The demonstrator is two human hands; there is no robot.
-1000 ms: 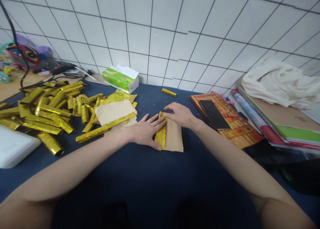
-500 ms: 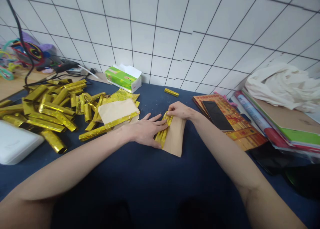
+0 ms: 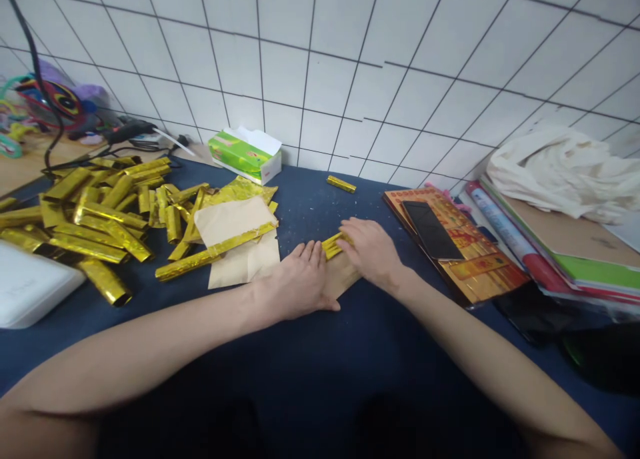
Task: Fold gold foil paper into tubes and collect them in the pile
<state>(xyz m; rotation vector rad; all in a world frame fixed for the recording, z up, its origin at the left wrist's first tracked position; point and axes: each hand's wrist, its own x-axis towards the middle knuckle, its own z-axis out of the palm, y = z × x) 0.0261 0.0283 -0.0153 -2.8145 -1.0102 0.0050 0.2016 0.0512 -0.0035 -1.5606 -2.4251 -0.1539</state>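
Observation:
A sheet of gold foil paper [image 3: 332,246] with a tan paper back [image 3: 339,277] lies on the dark blue tabletop in front of me. Its gold part is folded into a narrow strip along the far side. My left hand [image 3: 300,280] presses on the sheet's left part, fingers close together over the fold and thumb at the near edge. At the other end my right hand [image 3: 374,251] curls its fingers around the gold fold. Both hands cover much of the sheet. Left of them lie more tan-backed foil sheets [image 3: 225,219], one with a rolled gold edge.
A heap of gold foil tubes [image 3: 100,212] spreads at the left, beside a white box [image 3: 35,285]. One small gold tube [image 3: 341,183] and a tissue box [image 3: 245,153] stand near the tiled wall. A phone [image 3: 433,231] rests on a patterned red-gold board [image 3: 487,265] at the right.
My left hand has drawn its spread fingers together over the sheet. My right hand has turned and come down over the fold's right end. The sheet has turned, and less tan paper shows.

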